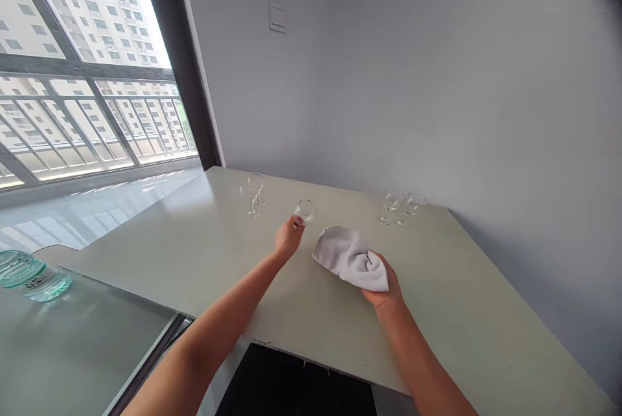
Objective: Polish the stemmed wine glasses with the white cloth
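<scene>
My left hand (pixel 289 235) is closed around the lower part of a clear wine glass (pixel 306 210), whose round rim points up and away from me. Bunched in my right hand (pixel 387 286) is a white cloth (pixel 347 254), which hangs out to the left over the table. The cloth and the glass are apart. Beyond my left hand, stemmed glasses (pixel 255 192) stand close together near the table's back left. Two more stemmed glasses (pixel 391 202) stand near the back right edge.
The pale table (pixel 461 293) reaches back to a grey wall (pixel 413 79). At the far left a large clear water bottle (pixel 36 277) lies on a lower, darker surface (pixel 87 338). A window (pixel 87 66) with railings is on the left.
</scene>
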A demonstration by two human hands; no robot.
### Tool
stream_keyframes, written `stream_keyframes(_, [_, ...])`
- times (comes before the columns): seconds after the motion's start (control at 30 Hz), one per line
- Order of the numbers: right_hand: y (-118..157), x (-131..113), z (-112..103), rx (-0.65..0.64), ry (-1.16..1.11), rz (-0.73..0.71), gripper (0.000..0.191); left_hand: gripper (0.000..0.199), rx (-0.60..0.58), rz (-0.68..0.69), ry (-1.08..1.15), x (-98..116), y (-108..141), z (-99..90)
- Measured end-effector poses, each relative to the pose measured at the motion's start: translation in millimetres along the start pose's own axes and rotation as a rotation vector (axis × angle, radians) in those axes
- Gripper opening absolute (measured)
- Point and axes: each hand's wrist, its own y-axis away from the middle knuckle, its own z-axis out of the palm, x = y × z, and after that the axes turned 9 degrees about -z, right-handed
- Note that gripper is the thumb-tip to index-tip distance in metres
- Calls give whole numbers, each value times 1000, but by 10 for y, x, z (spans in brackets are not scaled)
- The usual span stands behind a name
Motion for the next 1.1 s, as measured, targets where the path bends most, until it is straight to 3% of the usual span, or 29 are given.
stream_keyframes(0.17, [70,-251,-163,72,-249,240,19,13,18,155,-254,-11,187,166])
stream_keyframes(0.27, [64,-433,-23,32,-117,100,18,14,41,235,-311,-39,252,182])
stream_keyframes(0.33, [53,-507,146,-89,94,-46,19,15,60,283,-328,-44,274,164])
stream_keyframes(0.47, [44,-483,480,-482,493,-216,26,12,62,391,-362,-50,288,109])
stream_keyframes(0.57, [20,-396,583,-560,550,-219,27,8,55,415,-395,-56,288,74])
stream_keyframes(0.7, [-46,-309,539,-704,629,-171,22,8,83,431,-427,-43,302,51])
stream_keyframes(0.8, [-115,-240,468,-687,639,-47,16,13,129,539,-453,-29,331,52])
stream_keyframes(0.93, [-181,-141,381,-684,405,220,21,21,154,750,-459,-27,364,51])
stream_keyframes(1.1, [-141,-126,256,-517,83,310,35,27,85,898,-412,13,384,15])
